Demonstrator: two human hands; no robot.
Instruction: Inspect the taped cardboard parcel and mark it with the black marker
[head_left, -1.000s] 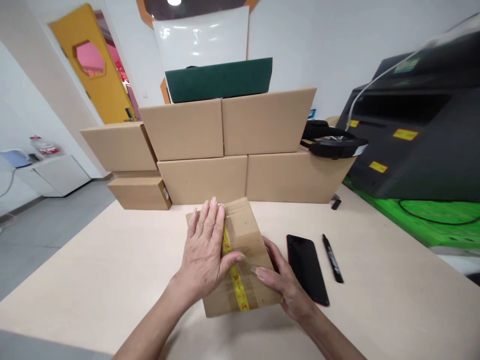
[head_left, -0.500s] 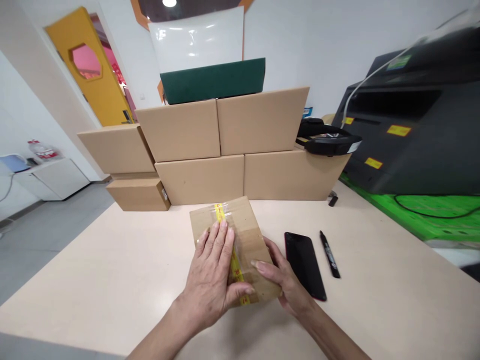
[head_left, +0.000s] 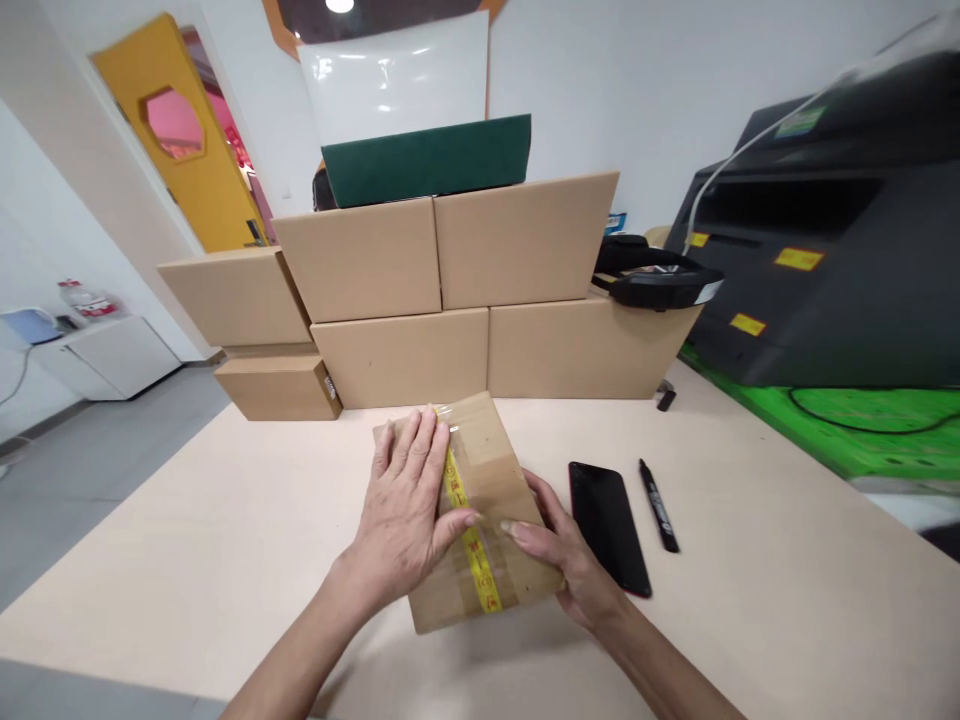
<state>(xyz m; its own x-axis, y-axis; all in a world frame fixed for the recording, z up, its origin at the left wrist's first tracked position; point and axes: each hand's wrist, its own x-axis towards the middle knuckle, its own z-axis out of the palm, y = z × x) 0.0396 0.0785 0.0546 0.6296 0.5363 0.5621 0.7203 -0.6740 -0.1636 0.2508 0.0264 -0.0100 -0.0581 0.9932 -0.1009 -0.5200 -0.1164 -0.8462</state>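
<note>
The small cardboard box (head_left: pixel 472 520) lies flat on the counter (head_left: pixel 225 540) right in front of the person, closed, with a strip of yellow printed tape (head_left: pixel 469 535) running along its top seam from the 12 o'clock edge toward the 6 o'clock edge under a band of clear tape. The left hand (head_left: pixel 405 500) lies palm down on the far half of the lid, its fingers (head_left: pixel 420 445) stretched flat and close together, reaching the 12 o'clock edge beside the tape line, the thumb pressed across the strip near the middle. The right hand (head_left: pixel 562 555) steadies the box from its 3 o'clock side, fingers bent against the wall and the thumb resting on top; neither hand grips anything, both only press. Judging from this, the flaps are already shut and the tape is already laid end to end; what seems left is rubbing the strip down, since the clear band looks a little wrinkled at the 12 o'clock end. At 3 o'clock of the box a dark phone (head_left: pixel 609 528) lies face up, and just past it a black marker (head_left: pixel 658 505), both untouched. At 12 o'clock a stack of larger boxes (head_left: pixel 450 300) stands along the counter's back edge, a green case (head_left: pixel 427 158) on top.
</note>
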